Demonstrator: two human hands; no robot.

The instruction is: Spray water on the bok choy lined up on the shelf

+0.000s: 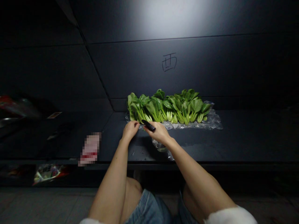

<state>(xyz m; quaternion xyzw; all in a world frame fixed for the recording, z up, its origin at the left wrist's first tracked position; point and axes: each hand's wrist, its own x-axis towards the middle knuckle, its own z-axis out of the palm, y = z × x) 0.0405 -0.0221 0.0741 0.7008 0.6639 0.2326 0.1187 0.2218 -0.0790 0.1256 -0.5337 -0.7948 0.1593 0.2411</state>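
Leafy green bok choy (163,107) lies side by side in a row, stems toward me, on crumpled clear plastic (213,121). At the row's near left end, my left hand (130,130) has its fingers drawn together in a pinch. Whatever may be in them is too small to make out. Just to its right, my right hand (158,132) grips a short, dark tool with a black handle (149,125); its working end cannot be made out. Below the right hand, a clear, shiny container or piece of plastic (160,145) is partly covered by the hand.
The bok choy rests on a dark shelf (198,146) against a dark back panel (130,68) bearing a hand-drawn character. To the left are a blurred-out pink and white item (90,149) and a small card (54,115). A coloured packet (48,172) lies lower down.
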